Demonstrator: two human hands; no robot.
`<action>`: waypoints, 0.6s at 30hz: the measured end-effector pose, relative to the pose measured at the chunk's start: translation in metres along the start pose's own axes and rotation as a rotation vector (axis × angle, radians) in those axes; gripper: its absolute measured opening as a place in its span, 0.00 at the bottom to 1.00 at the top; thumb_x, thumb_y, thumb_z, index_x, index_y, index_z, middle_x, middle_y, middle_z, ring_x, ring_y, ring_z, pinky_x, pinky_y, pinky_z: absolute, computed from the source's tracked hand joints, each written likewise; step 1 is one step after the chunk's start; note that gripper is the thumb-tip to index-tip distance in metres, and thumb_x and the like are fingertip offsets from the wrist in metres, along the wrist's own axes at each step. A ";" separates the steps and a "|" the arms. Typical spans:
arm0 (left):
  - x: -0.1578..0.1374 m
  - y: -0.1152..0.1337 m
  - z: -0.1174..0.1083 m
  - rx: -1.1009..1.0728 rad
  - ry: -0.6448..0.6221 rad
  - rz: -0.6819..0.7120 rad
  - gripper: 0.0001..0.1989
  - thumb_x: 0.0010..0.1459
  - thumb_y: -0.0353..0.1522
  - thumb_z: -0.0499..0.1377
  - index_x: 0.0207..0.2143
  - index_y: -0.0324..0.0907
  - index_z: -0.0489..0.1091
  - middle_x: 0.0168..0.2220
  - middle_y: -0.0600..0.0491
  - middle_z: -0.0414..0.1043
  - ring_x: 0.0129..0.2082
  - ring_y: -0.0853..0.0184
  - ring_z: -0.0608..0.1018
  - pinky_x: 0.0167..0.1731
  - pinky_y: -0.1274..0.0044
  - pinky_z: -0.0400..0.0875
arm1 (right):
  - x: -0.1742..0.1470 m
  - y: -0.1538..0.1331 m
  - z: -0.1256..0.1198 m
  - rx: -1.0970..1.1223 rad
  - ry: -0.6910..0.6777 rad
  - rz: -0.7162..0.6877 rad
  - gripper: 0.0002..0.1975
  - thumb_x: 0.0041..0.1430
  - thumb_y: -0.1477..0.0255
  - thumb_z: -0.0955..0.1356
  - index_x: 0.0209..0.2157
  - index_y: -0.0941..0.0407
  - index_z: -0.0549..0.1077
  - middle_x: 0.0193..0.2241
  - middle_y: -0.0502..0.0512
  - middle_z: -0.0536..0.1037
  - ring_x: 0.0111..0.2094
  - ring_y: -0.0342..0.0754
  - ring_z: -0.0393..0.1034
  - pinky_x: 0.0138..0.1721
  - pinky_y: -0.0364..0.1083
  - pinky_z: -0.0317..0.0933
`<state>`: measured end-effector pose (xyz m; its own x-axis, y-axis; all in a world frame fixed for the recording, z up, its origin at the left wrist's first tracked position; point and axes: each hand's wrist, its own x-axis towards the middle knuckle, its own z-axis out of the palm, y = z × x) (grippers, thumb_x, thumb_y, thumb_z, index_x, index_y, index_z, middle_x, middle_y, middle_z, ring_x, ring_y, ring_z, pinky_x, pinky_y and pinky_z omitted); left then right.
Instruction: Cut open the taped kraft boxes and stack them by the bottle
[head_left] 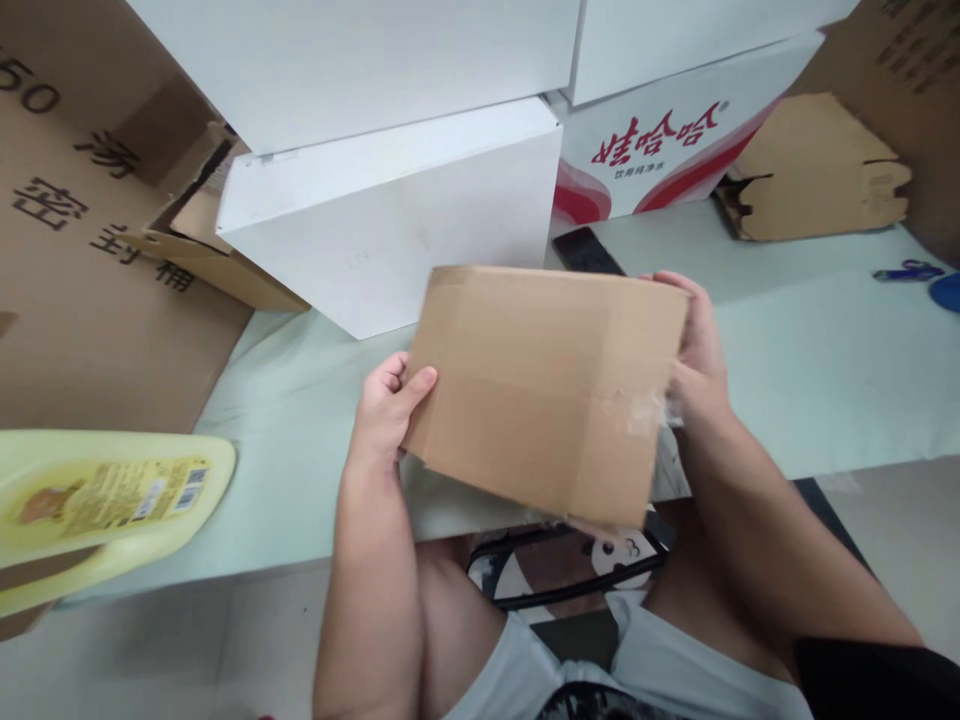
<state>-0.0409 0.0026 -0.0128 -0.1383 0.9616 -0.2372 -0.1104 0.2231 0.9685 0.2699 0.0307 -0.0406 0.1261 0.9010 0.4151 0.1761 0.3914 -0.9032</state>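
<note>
A flat-looking brown cardboard box (536, 385) is held up over the near edge of the table, tilted, with its broad face towards me. My left hand (386, 405) grips its left edge, thumb on the front face and fingers behind. At the opposite side, my right hand (697, 350) is closed around the right edge, its fingers partly hidden by the cardboard. Crumpled clear tape (641, 412) clings near the box's lower right side. How deep the box is and what it contains cannot be seen.
White boxes (405, 220) stand stacked at the back, beside a red-and-white printed carton (652, 150). A dark phone (586, 250) lies behind my right hand. A yellow jug (112, 500) is at left; folded cardboard (821, 170) and scissors (909, 271) lie right on the pale tablecloth (832, 350).
</note>
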 end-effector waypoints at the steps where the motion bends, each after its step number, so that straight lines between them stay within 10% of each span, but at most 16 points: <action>1: 0.002 -0.001 0.001 -0.018 0.079 0.063 0.31 0.34 0.51 0.78 0.29 0.43 0.68 0.24 0.57 0.75 0.20 0.70 0.76 0.20 0.79 0.70 | 0.000 0.000 0.002 -0.031 -0.003 -0.007 0.33 0.55 0.53 0.75 0.60 0.44 0.67 0.61 0.57 0.74 0.60 0.59 0.72 0.59 0.58 0.70; 6: 0.013 -0.010 0.001 -0.145 0.295 0.295 0.32 0.38 0.54 0.76 0.27 0.44 0.63 0.24 0.59 0.72 0.21 0.73 0.73 0.20 0.82 0.67 | -0.004 -0.006 0.004 -0.064 -0.136 0.155 0.26 0.64 0.46 0.66 0.55 0.47 0.71 0.54 0.58 0.78 0.57 0.59 0.73 0.56 0.57 0.70; 11: 0.016 -0.018 -0.002 -0.211 0.358 0.341 0.27 0.48 0.53 0.73 0.30 0.44 0.64 0.28 0.58 0.73 0.25 0.72 0.76 0.25 0.81 0.72 | -0.009 -0.015 -0.002 0.230 -0.391 0.290 0.34 0.50 0.36 0.69 0.46 0.48 0.77 0.44 0.57 0.83 0.48 0.61 0.78 0.51 0.59 0.72; 18: 0.017 -0.022 -0.002 -0.225 0.296 0.177 0.23 0.56 0.53 0.66 0.37 0.46 0.68 0.38 0.52 0.78 0.35 0.64 0.82 0.32 0.74 0.78 | -0.011 -0.021 0.007 0.134 -0.736 0.069 0.22 0.52 0.49 0.76 0.40 0.51 0.82 0.38 0.56 0.85 0.43 0.56 0.81 0.48 0.54 0.74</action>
<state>-0.0431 0.0132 -0.0387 -0.4483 0.8868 -0.1121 -0.2679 -0.0136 0.9634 0.2584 0.0140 -0.0272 -0.5608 0.7983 0.2195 0.0651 0.3068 -0.9495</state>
